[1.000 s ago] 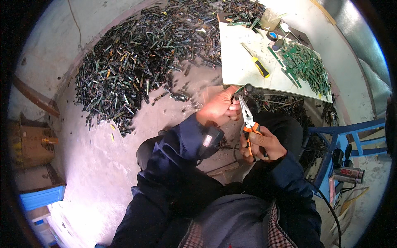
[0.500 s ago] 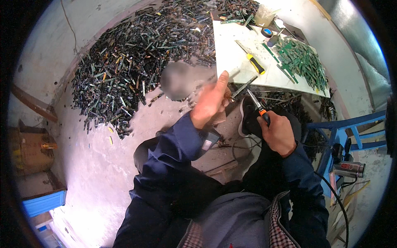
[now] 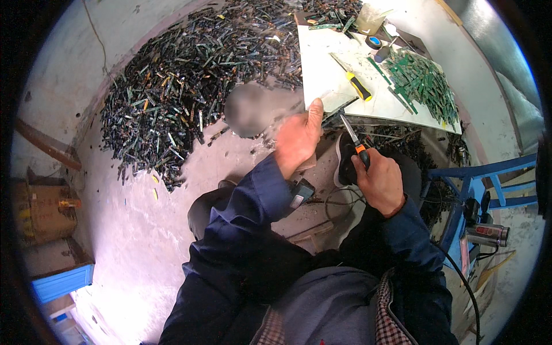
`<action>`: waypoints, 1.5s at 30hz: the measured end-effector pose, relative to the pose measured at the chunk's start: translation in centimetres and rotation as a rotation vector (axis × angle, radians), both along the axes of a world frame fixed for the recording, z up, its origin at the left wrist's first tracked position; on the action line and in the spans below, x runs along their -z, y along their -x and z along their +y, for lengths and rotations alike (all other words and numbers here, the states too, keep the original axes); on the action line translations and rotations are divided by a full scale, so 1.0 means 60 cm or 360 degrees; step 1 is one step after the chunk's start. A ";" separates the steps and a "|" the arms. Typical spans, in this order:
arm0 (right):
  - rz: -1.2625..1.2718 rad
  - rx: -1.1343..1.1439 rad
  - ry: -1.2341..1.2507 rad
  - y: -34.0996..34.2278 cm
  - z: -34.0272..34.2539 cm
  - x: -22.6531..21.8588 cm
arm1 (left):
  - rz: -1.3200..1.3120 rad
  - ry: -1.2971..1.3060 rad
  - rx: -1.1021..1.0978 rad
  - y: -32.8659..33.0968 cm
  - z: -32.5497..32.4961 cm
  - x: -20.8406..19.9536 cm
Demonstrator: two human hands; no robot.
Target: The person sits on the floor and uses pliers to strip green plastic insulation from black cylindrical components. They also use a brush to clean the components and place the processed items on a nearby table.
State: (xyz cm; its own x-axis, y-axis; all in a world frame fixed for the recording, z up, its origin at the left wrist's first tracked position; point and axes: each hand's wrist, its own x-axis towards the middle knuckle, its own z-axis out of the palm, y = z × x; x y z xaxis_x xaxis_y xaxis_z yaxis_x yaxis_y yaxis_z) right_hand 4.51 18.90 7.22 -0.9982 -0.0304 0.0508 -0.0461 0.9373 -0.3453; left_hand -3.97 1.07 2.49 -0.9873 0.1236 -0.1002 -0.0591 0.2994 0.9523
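My left hand (image 3: 300,138) is closed on a thin dark strip (image 3: 347,106), which looks like a narrow circuit board piece; the thumb points up and the fingertips are partly hidden. The strip sticks out to the right, beside the near edge of the white board (image 3: 323,75). In my right hand (image 3: 382,183) is a hand tool (image 3: 355,138) with an orange-and-black handle and a tapered metal end. Its tip meets or nearly meets the strip from below. Whether the tip grips the strip, I cannot tell.
A yellow-and-black screwdriver (image 3: 359,86), a blue tape roll (image 3: 374,42) and green strips (image 3: 422,83) lie on the board. A large heap of dark strips (image 3: 167,115) covers the floor at the left. A blue stool (image 3: 477,172) and a heat gun (image 3: 487,235) are at right.
The tool's tip has moved up and slightly left, toward the strip. My left hand has turned and shifted a little right, with the strip still in it.
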 end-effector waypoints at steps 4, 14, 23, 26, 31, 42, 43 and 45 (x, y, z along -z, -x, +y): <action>-0.0023 0.0023 -0.0003 -0.001 -0.008 0.005 | -0.0270 -0.0337 0.0136 -0.006 -0.006 -0.016; -0.1232 -0.0602 0.1382 -0.031 -0.011 -0.056 | -0.0738 -0.0982 0.0357 0.007 -0.012 0.005; -0.1131 -0.0106 0.1719 -0.051 0.008 -0.010 | -0.1352 -0.1821 0.0635 0.020 -0.015 -0.011; -0.0943 -0.0185 0.1507 -0.049 0.010 0.017 | -0.1378 -0.1822 0.0616 0.015 -0.016 -0.019; -0.0833 -0.0225 0.1540 -0.040 0.017 0.013 | -0.1431 -0.1851 0.0584 0.018 -0.020 -0.015; -0.1307 -0.0005 0.2086 -0.002 -0.003 -0.009 | -0.1525 -0.1679 0.0296 0.011 -0.007 -0.026; -0.1322 -0.0013 0.2114 0.000 -0.004 -0.002 | -0.1520 -0.1652 0.0296 0.011 -0.006 -0.026; -0.1336 -0.0045 0.2067 0.004 -0.004 0.008 | -0.1508 -0.1601 0.0300 0.010 -0.005 -0.028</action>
State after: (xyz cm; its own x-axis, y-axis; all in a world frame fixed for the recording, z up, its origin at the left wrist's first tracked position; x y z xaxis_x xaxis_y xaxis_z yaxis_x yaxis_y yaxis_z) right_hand 4.24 18.67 6.71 -0.7521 -0.4298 -0.4996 0.5596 -0.0160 -0.8286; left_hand -4.56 0.75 4.14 -0.5550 0.6629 -0.5026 -0.8304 -0.4060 0.3815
